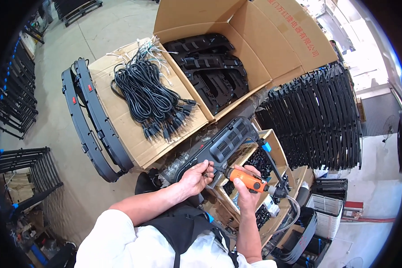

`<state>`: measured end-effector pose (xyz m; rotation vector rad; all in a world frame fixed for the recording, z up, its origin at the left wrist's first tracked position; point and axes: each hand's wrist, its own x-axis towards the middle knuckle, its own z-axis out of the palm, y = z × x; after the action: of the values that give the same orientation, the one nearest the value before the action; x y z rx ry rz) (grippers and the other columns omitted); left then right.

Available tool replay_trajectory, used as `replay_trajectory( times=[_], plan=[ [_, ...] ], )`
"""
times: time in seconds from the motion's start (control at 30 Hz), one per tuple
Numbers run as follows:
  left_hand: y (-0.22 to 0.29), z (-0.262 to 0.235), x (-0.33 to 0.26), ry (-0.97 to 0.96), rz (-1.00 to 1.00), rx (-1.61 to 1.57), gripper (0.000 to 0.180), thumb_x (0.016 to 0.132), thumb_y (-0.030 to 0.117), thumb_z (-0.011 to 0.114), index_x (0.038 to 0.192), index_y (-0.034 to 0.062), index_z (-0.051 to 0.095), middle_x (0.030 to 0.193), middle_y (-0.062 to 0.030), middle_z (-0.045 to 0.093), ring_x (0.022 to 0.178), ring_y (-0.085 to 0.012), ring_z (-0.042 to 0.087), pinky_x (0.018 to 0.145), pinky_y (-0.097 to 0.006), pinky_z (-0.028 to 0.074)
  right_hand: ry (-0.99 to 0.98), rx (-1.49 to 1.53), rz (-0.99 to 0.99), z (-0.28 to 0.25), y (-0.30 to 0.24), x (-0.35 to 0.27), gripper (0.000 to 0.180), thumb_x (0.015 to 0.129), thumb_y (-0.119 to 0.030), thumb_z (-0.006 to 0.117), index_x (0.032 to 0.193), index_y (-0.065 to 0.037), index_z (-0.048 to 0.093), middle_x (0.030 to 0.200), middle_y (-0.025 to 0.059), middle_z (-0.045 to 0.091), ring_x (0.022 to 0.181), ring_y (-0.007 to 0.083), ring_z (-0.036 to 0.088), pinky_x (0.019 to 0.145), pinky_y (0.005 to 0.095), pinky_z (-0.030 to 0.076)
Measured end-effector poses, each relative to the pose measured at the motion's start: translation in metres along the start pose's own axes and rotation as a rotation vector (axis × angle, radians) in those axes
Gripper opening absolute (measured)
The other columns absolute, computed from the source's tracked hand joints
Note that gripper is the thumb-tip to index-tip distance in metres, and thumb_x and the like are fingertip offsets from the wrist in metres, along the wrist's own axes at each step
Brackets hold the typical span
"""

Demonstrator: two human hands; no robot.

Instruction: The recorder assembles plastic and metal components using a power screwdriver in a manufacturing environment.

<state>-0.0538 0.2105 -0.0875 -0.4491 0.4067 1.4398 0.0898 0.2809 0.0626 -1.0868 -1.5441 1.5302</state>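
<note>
My right hand (246, 197) is wrapped round an orange air screwdriver (244, 179), whose bit points left toward my other hand. A clear hose (295, 210) curves away from the tool's rear end. Fingers pinched, my left hand (194, 179) is at the bit's tip; small dark bits show by its fingers, too small to name for sure. Just beyond both hands lies a long black plastic housing (231, 142) with vent slots and a small red mark. Part of its near end is hidden behind my left hand.
A cardboard box (272, 82) holding black plastic parts stands ahead. Left of it, bundled black power cords (147, 91) lie on cardboard, beside two long black frames (94, 120). A wooden tray (279, 149) of small black parts sits right, below stacked black frames (317, 120).
</note>
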Motion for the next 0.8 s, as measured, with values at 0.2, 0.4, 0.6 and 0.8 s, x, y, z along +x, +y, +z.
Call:
replay_trajectory(
  times=[0.2,0.4,0.6,0.8],
  plan=[
    [-0.006,-0.003,-0.002,0.0,-0.016,0.021,0.027,0.109,0.032,0.059,0.117,0.0069,0.067,0.087,-0.0006,0.068,0.074,-0.0149,0.066,0.067,-0.029,0.059,0.023,0.021,-0.002,-0.003,0.007,-0.011,0.056,0.086,-0.002,0.077,0.136,-0.002,0.053,0.126,0.0207,0.07,0.117,0.0259,0.067,0.109,0.0415,0.05],
    [-0.008,-0.01,-0.008,-0.041,-0.068,-0.044,0.029,0.111,0.033,0.057,0.121,0.0083,0.068,0.088,0.0001,0.068,0.077,-0.0149,0.067,0.068,-0.03,0.059,-0.009,0.005,-0.044,-0.003,0.014,-0.014,0.055,0.086,-0.004,0.078,0.136,-0.002,0.053,0.127,0.0202,0.07,0.118,0.0252,0.067,0.108,0.0408,0.051],
    [-0.011,0.004,-0.024,0.155,-0.004,0.141,0.034,0.112,0.03,0.053,0.13,0.0018,0.06,0.106,-0.0073,0.067,0.09,-0.0179,0.065,0.079,-0.032,0.057,-0.059,-0.067,-0.026,0.012,0.031,-0.004,0.054,0.087,0.0,0.08,0.135,-0.001,0.055,0.131,0.0174,0.069,0.12,0.0229,0.066,0.108,0.0389,0.052],
    [-0.013,-0.013,-0.05,0.05,-0.071,0.442,0.026,0.112,0.021,0.053,0.126,0.0,0.059,0.102,-0.0079,0.067,0.083,-0.0171,0.068,0.073,-0.03,0.058,-0.096,-0.058,-0.051,0.031,0.037,0.01,0.054,0.087,0.002,0.079,0.135,-0.001,0.055,0.129,0.0175,0.069,0.119,0.0232,0.067,0.107,0.0389,0.053]
  ],
)
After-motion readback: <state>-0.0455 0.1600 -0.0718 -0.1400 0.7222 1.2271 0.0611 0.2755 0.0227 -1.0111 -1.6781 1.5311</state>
